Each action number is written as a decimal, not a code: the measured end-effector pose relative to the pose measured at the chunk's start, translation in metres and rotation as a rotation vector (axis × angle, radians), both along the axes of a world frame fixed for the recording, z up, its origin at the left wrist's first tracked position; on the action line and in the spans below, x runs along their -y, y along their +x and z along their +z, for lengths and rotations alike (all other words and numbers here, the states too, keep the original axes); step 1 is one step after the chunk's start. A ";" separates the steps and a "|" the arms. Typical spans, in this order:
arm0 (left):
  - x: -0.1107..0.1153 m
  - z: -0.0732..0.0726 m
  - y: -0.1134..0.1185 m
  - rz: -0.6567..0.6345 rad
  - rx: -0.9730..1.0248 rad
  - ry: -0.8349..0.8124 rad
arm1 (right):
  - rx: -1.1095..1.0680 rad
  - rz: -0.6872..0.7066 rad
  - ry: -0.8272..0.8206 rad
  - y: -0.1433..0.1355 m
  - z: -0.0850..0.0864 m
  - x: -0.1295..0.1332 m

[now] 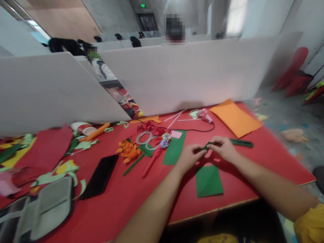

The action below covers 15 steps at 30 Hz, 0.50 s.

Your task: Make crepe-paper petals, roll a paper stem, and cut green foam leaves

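Over the red table, my left hand [192, 156] and my right hand [223, 147] meet, fingertips closed on a small dark green piece of craft sheet [207, 145]. My fingers cover part of it. Just beyond my right hand lies a dark green utility knife [241, 143]. A green square sheet [209, 181] rests flat below my hands, nearer the table's front edge. Left of my left hand is a larger green sheet [172, 152] with a pale pink slip [176, 134] on it. Small pink scraps lie partly hidden beneath my hands.
A pink glue gun [205, 115] stands behind, its black cord running left. An orange sheet [234, 118] lies back right. To the left are an orange flower [128, 151], a red-stemmed flower piece [152, 163], a black phone [100, 177] and an open grey case [53, 206]. White partitions [182, 77] border the back.
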State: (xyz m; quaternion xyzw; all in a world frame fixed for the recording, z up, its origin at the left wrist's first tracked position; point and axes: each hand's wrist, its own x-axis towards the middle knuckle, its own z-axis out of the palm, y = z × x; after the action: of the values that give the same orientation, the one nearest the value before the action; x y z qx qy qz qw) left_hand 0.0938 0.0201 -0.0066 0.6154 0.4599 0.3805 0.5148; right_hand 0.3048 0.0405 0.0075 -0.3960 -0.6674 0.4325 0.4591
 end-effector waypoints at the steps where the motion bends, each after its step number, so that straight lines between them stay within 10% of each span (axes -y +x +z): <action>1: 0.000 0.001 0.000 0.006 0.004 -0.031 | -0.005 -0.007 -0.007 0.000 -0.001 -0.001; 15: 0.001 0.018 -0.003 0.064 -0.001 -0.089 | -0.206 -0.113 -0.196 0.010 0.000 -0.012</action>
State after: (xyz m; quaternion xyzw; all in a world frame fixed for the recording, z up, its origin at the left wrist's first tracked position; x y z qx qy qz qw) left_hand 0.0910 0.0195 0.0110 0.5770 0.4963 0.3755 0.5289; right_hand 0.3148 0.0521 0.0077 -0.4291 -0.5480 0.5074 0.5080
